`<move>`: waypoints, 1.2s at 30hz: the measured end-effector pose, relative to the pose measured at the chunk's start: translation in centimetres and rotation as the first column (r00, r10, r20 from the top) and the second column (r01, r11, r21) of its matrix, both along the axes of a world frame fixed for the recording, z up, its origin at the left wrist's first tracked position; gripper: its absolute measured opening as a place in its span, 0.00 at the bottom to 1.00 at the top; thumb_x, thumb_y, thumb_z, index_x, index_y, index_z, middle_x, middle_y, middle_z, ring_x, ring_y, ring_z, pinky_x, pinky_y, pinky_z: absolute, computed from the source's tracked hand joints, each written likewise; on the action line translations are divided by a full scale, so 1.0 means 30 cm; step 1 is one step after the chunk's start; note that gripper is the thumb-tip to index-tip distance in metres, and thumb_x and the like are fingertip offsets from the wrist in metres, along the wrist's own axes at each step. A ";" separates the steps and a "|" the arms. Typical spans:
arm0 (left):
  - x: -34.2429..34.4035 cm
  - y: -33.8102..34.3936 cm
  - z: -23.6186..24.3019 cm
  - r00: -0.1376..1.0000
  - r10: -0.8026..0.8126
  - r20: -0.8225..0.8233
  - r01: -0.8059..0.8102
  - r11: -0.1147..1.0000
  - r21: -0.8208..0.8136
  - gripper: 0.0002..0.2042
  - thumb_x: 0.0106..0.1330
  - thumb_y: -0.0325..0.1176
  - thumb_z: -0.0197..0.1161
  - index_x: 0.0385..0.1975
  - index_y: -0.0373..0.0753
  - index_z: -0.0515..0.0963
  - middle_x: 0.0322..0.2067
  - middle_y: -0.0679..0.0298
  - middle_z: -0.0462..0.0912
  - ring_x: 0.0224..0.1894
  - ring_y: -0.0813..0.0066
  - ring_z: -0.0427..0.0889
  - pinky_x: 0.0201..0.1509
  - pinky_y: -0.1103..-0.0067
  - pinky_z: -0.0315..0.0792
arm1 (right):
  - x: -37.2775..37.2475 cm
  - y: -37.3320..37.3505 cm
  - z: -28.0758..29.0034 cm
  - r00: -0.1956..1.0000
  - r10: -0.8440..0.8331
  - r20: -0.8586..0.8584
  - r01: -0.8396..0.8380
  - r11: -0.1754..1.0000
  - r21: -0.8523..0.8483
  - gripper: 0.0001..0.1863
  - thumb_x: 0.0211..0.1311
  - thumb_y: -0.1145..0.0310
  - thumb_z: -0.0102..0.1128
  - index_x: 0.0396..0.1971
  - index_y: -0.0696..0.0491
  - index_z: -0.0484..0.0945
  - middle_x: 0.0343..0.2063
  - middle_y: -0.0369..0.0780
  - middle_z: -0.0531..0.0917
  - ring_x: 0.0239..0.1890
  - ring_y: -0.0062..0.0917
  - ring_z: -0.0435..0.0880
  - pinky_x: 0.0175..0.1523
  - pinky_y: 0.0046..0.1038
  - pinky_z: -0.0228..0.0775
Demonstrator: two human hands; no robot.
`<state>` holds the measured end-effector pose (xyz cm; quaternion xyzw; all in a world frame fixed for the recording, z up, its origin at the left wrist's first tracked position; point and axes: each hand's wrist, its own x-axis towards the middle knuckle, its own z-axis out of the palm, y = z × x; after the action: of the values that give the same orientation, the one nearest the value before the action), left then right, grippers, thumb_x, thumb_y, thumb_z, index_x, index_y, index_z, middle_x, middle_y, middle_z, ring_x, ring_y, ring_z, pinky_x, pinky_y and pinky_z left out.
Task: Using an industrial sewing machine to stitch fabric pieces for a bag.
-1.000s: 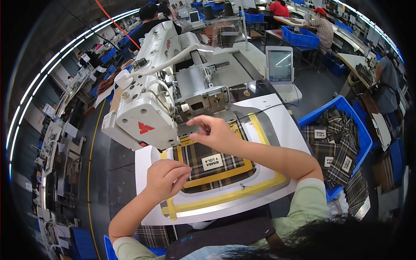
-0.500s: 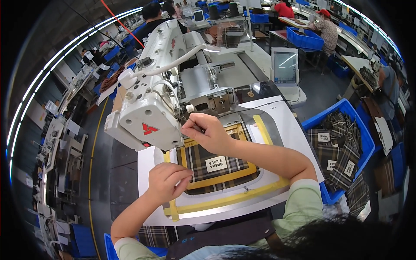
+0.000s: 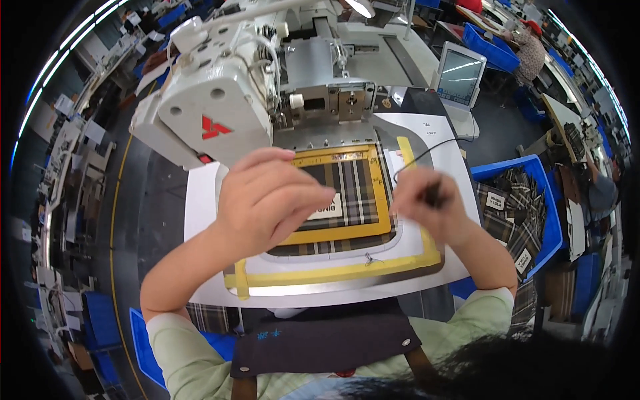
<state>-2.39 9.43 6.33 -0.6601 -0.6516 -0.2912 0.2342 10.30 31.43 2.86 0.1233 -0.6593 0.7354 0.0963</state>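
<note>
My left hand [image 3: 267,197] hovers over the left part of a brown-and-black plaid fabric piece [image 3: 359,190], fingers stretched loosely and holding nothing I can see. It hides part of the white label [image 3: 328,207] on the fabric. A yellow rectangular frame [image 3: 383,207] surrounds the plaid on top. To the right of that frame, my right hand [image 3: 437,207] is closed around a small dark tool [image 3: 435,195], blurred by motion, its kind unclear. A thin black cord [image 3: 427,152] runs near this hand. The white sewing machine head [image 3: 220,120] stands just beyond my left hand.
Yellow tape [image 3: 333,275] edges the metal plate under the fabric, above a white sheet [image 3: 200,220]. On the right, a blue bin [image 3: 552,250] holds several labelled plaid pieces. A tablet-like screen [image 3: 460,75] stands at the back right. Another person [image 3: 530,53] works beyond.
My right hand has moved from beside the machine's needle area to the right of the yellow frame. My left hand has come up over the fabric. The view has shifted too.
</note>
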 end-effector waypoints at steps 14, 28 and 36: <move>0.049 0.065 -0.090 0.931 0.326 0.162 -0.309 0.943 -0.125 0.04 0.51 0.27 0.66 0.23 0.43 0.76 0.17 0.70 0.73 0.21 0.71 0.74 0.37 0.75 0.68 | 0.005 -0.136 -0.162 0.711 0.359 0.604 -0.070 0.891 -0.448 0.27 0.70 0.42 0.30 0.30 0.51 0.67 0.15 0.28 0.57 0.14 0.13 0.50 0.20 0.18 0.41; 0.036 0.051 -0.112 0.940 0.330 0.086 -0.322 0.942 -0.097 0.06 0.49 0.26 0.66 0.24 0.44 0.76 0.17 0.71 0.74 0.22 0.73 0.74 0.46 0.74 0.67 | -0.151 -0.163 -0.156 0.898 0.256 0.358 -0.079 0.894 -0.440 0.21 0.67 0.47 0.46 0.23 0.50 0.66 0.15 0.27 0.60 0.15 0.13 0.53 0.20 0.18 0.45; 0.020 -0.046 -0.022 0.954 0.297 0.028 -0.298 0.946 0.130 0.09 0.48 0.21 0.65 0.27 0.42 0.76 0.20 0.68 0.77 0.23 0.69 0.77 0.36 0.75 0.70 | -0.085 0.099 -0.252 0.893 -0.420 0.164 0.178 0.662 0.728 0.17 0.64 0.55 0.51 0.27 0.54 0.74 0.19 0.35 0.72 0.22 0.24 0.72 0.29 0.23 0.64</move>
<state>-1.79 8.04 5.68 -0.5360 -0.7237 -0.2978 0.3165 7.76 34.39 -4.71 -0.0814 -0.9039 0.4162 0.0563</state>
